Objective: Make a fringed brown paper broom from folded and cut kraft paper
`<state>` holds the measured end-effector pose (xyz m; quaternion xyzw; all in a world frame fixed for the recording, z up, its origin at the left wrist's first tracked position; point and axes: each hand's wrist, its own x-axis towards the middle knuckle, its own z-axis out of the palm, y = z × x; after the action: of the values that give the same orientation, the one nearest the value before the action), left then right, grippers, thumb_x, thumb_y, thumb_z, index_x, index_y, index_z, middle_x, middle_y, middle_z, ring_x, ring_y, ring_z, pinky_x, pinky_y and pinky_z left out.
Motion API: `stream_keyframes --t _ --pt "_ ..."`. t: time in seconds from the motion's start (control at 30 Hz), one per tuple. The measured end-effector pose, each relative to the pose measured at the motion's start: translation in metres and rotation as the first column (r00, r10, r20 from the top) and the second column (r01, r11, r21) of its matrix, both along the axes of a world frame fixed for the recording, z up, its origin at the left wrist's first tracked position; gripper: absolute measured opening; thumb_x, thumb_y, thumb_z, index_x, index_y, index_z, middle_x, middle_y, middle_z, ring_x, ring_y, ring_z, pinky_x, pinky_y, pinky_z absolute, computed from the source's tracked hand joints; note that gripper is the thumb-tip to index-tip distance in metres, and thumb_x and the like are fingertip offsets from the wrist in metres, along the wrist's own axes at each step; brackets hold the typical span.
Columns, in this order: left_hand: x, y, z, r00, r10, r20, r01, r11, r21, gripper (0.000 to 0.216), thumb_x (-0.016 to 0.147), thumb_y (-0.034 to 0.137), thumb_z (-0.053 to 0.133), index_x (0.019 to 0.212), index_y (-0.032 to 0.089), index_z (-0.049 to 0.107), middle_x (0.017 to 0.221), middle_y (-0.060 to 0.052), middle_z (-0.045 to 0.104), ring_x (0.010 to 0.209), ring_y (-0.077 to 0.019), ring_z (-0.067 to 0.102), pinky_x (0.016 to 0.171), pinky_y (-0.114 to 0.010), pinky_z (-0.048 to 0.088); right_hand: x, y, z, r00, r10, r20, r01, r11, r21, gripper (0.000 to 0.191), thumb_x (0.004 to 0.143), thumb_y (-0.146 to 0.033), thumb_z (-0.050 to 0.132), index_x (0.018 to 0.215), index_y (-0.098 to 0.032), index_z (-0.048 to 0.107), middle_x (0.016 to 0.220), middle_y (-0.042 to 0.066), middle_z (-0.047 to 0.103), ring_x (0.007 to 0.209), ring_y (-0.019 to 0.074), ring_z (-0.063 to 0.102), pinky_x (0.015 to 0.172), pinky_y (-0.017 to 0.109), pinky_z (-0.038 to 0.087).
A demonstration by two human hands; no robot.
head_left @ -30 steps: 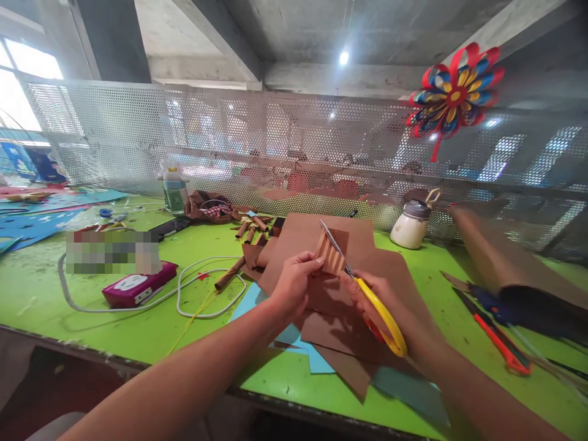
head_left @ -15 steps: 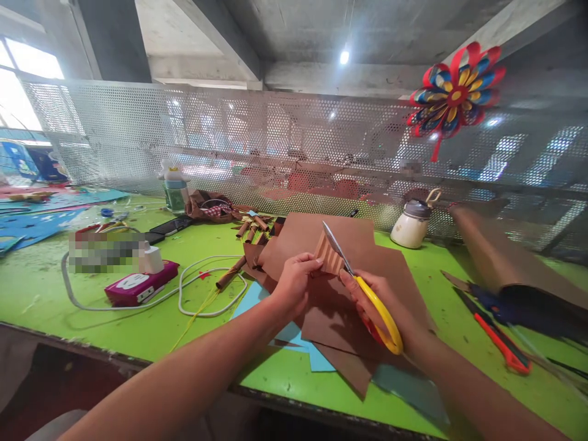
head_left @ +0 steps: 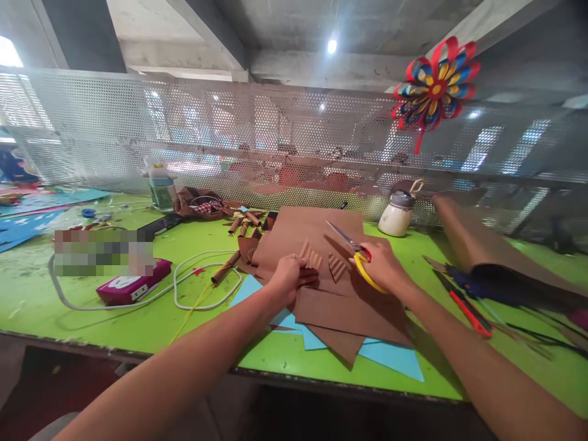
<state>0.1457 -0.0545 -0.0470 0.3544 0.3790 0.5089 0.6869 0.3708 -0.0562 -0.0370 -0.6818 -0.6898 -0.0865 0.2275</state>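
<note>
While the green table (head_left: 138,324) carries brown paper sheets (head_left: 349,306) at its near middle, the left hand (head_left: 287,278) rests on them, thumb and fingers pinching a small pleated brown piece (head_left: 310,260). Just right, the right hand (head_left: 383,266) grips the yellow-handled scissors (head_left: 353,248), blades pointing far-left, and a second pleated scrap (head_left: 337,267) lies on the sheets between both hands.

2 bare forearms; left hand (head_left: 287,278), right hand (head_left: 381,266) bare.
</note>
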Motion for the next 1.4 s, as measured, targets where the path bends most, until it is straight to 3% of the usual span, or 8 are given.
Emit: stream_keyframes --t 0.13,0.33,0.63,0.77,0.93,1.17,1.33,1.4 --pt "0.0 -0.002 0.003 1.0 -0.002 -0.01 0.002 1.0 -0.001 0.015 0.07 0.009 0.053 0.069 0.016 0.04 0.059 -0.003 0.056 0.059 -0.0196 0.064 0.06 -0.037 0.053 0.014 0.01 -0.014 0.99 0.049 0.129 -0.033 0.992 -0.12 0.035 0.079 -0.038 0.05 0.107 -0.019 0.061 0.097 0.014 0.059 0.09 0.0243 0.054 0.077 0.031 0.038" --pt "0.003 -0.005 0.004 0.998 -0.052 -0.03 0.051 0.999 -0.01 0.014 0.071 0.008 0.051 0.068 0.016 0.039 0.058 -0.002 0.053 0.055 -0.0206 0.063 0.057 -0.041 0.053 0.024 0.007 -0.013 0.978 0.168 0.122 -0.142 0.97 -0.198 0.026 0.078 -0.031 0.053 0.095 -0.018 0.068 0.094 0.009 0.065 0.089 0.0193 0.055 0.078 0.025 0.037" --pt "-0.007 0.002 0.013 0.995 -0.101 -0.017 0.102 0.994 0.048 0.017 0.069 0.011 0.059 0.066 0.015 0.043 0.061 -0.003 0.057 0.062 -0.0203 0.065 0.063 -0.037 0.053 -0.023 0.0 0.02 0.977 0.212 -0.028 -0.212 0.977 0.002 0.027 0.083 -0.03 0.047 0.095 -0.018 0.068 0.099 0.009 0.066 0.089 0.0187 0.058 0.082 0.028 0.04" --pt "-0.01 0.002 0.016 0.99 -0.107 -0.088 0.115 0.99 0.084 0.011 0.07 0.015 0.06 0.067 0.015 0.049 0.06 -0.004 0.059 0.053 -0.015 0.061 0.059 -0.032 0.052 -0.048 -0.007 0.025 0.828 0.384 -0.41 -0.362 0.923 0.132 0.029 0.082 -0.038 0.049 0.083 -0.016 0.069 0.081 0.005 0.068 0.072 0.0164 0.059 0.07 0.027 0.044" --pt "-0.007 -0.001 0.016 0.979 -0.139 -0.151 0.159 0.979 0.125 0.018 0.065 0.019 0.068 0.063 0.013 0.051 0.06 -0.002 0.058 0.051 -0.0104 0.058 0.055 -0.024 0.05 -0.054 -0.015 0.009 0.559 0.427 -0.711 -0.579 0.815 0.035 0.047 0.083 -0.052 0.042 0.078 -0.012 0.067 0.073 0.004 0.066 0.063 0.0138 0.057 0.06 0.025 0.044" --pt "-0.003 -0.004 0.016 0.956 -0.179 -0.234 0.204 0.975 0.086 0.013 0.07 0.019 0.064 0.067 0.013 0.053 0.059 -0.003 0.057 0.047 -0.0096 0.056 0.048 -0.019 0.045 -0.04 -0.018 0.006 0.624 0.438 -0.648 -0.576 0.818 -0.002 0.046 0.084 -0.05 0.041 0.069 -0.012 0.064 0.065 0.003 0.062 0.06 0.0126 0.054 0.06 0.025 0.042" --pt "-0.004 0.0 0.015 0.957 -0.174 -0.23 0.198 0.977 0.084 0.013 0.071 0.018 0.063 0.065 0.013 0.052 0.053 -0.001 0.053 0.046 -0.0101 0.055 0.05 -0.021 0.046 -0.025 -0.034 0.031 0.764 0.54 -0.354 -0.64 0.704 -0.307 0.03 0.076 -0.041 0.057 0.093 -0.018 0.068 0.084 0.003 0.068 0.071 0.0159 0.058 0.064 0.025 0.041" --pt "-0.005 0.003 0.015 0.956 -0.175 -0.235 0.2 0.976 0.09 0.014 0.07 0.018 0.064 0.065 0.013 0.052 0.053 0.0 0.053 0.045 -0.0098 0.055 0.049 -0.021 0.045 -0.021 -0.054 0.039 0.787 0.582 -0.204 -0.612 0.693 -0.381 0.028 0.074 -0.038 0.06 0.094 -0.019 0.067 0.084 0.004 0.066 0.073 0.0167 0.057 0.065 0.026 0.041"
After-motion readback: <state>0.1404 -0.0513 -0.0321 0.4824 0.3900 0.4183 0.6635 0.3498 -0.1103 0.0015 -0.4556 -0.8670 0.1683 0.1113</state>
